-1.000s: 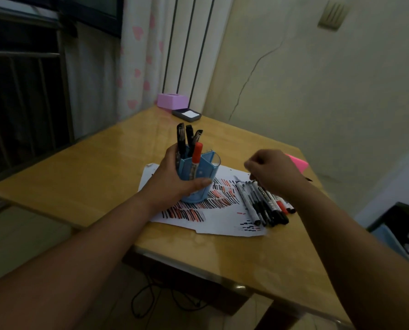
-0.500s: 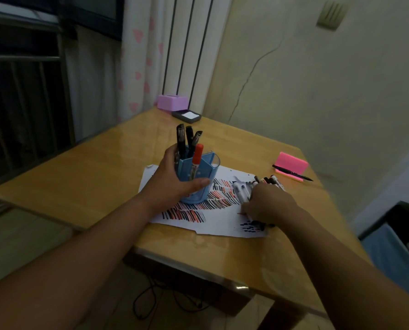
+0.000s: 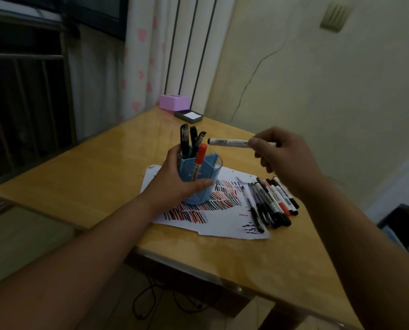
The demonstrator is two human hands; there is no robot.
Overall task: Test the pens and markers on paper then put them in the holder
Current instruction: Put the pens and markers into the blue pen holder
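A blue pen holder (image 3: pixel 202 171) stands on the scribbled white paper (image 3: pixel 222 214), with three black pens and a red-capped marker (image 3: pixel 199 156) sticking out of it. My left hand (image 3: pixel 174 184) grips the holder from the left, thumb across its front. My right hand (image 3: pixel 282 153) pinches a white marker (image 3: pixel 229 141) and holds it level in the air, just right of the holder's top, tip end pointing left. Several more pens and markers (image 3: pixel 270 202) lie side by side on the paper's right edge, under my right forearm.
The wooden table (image 3: pixel 79 177) ends close in front of me and at the right. At its far corner sit a purple box (image 3: pixel 174 103) and a dark tray with white notes (image 3: pixel 188 115). A curtain and window lie to the left, a wall behind.
My right hand went down to the pile of markers, took the white marker and lifted it up and left toward the holder. My left hand stayed on the holder.
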